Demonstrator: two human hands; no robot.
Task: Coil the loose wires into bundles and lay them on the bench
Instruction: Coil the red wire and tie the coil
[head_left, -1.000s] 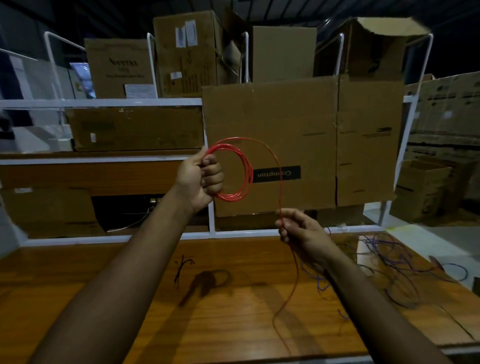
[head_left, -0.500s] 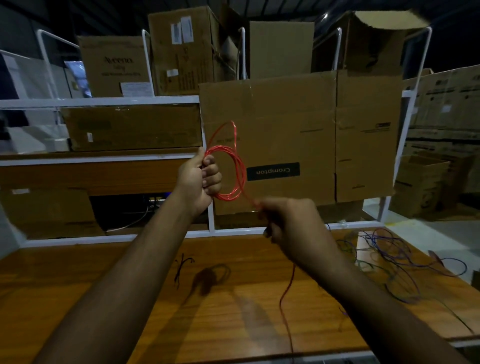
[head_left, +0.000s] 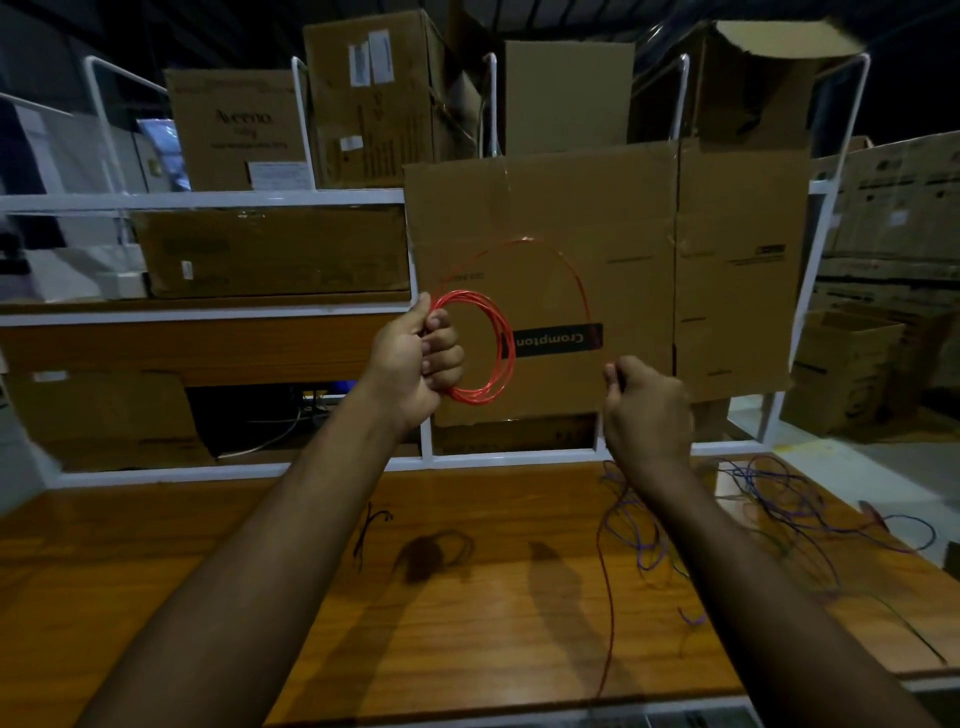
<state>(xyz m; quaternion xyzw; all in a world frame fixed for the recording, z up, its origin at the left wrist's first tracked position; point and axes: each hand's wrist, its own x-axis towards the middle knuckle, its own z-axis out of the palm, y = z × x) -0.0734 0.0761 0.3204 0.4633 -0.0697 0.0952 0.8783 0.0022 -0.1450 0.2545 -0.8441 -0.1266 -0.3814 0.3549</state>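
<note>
Red wire (head_left: 501, 347): several loops are hanging as a coil from the left hand, held up above the bench; one wider loop is arching over the coil and running down to the right hand, and a loose tail is dropping from there onto the wood.
Left hand (head_left: 415, 364): fingers are curling tightly around the near side of the coil, gripping it, thumb on top.
Right hand (head_left: 644, 410): raised just right of the coil, fingers curled, pinching the red strand at the thumb and forefinger.
Bench (head_left: 260, 597): wooden top is lying below both arms, with the hands' shadows falling on it.
Purple wires (head_left: 779, 509): a loose tangle is sprawling on the right part of the bench, partly behind the right forearm.
Black wire scrap (head_left: 370, 527): a short piece is lying on the bench near the middle, apart from the tangle.
Crompton carton (head_left: 649, 249): a flattened cardboard box is standing behind the hands against the white rack.
White rack (head_left: 208, 200): it is carrying more cardboard boxes.
</note>
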